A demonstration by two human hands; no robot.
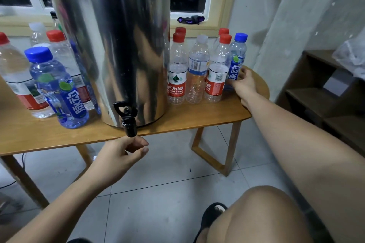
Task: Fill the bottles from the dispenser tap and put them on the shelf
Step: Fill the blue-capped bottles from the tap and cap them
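Head view, reach for the next bottle. The steel dispenser (110, 45) stands mid-surface (197, 120), its black tap (128, 122) overhanging the near edge at 6 o'clock of the drum; a cluster of capped, seemingly empty bottles (196, 73) stands at 3 o'clock of the drum; the blue-capped bottle (238, 59) closes that cluster at its right end, upright (long axis vertical). The right hand (245, 84) is extended toward 1 o'clock from the person and lies against this bottle's lower label, thumb raised beside it; whether the fingers have closed round it cannot be told. The left hand (123, 152) hangs just below the tap spout, fingers loosely curled, nothing seen in it. The bottle thus lies at about 2 o'clock from the tap and far nearer the right hand; the likely move carries it toward 8 o'clock, to the spout. The shelf (316, 92) stands off the surface's right end, at 3 o'clock.
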